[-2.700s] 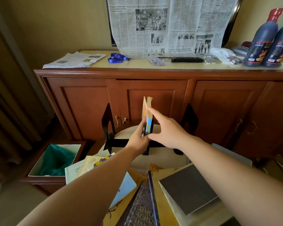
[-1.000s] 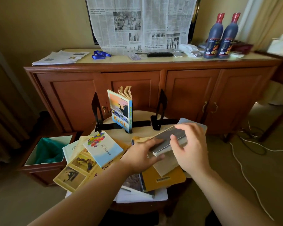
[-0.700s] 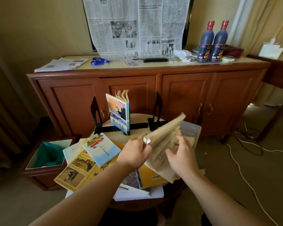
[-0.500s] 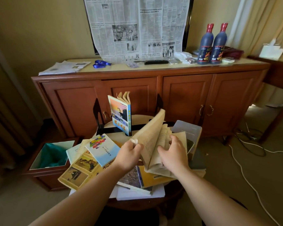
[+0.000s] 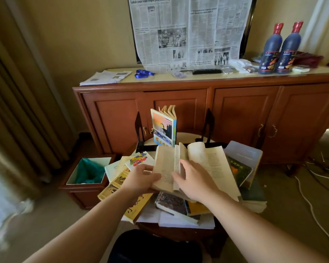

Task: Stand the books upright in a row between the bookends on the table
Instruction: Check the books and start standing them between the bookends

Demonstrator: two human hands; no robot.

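One colourful book [image 5: 163,128] stands upright between the left black bookend [image 5: 139,130] and the right black bookend [image 5: 208,126] at the far side of the small round table [image 5: 184,137]. A thick paperback [image 5: 207,164] lies open above the pile of loose books [image 5: 175,204]. My left hand [image 5: 141,179] grips its left cover and pages. My right hand [image 5: 194,179] presses into the fanned pages at the middle. More books lie flat to the left [image 5: 125,171] and right [image 5: 241,164].
A wooden sideboard [image 5: 217,103] stands just behind the table, with two dark bottles [image 5: 281,50], a remote and papers on top. A wooden bin with a green liner [image 5: 87,173] sits on the floor at left. White cables [image 5: 311,202] run across the carpet at right.
Both hands left the standing book, picked a thick paperback off the pile, and it has fallen open; its pages have dropped from steep to nearly flat. The camera view shifted right.
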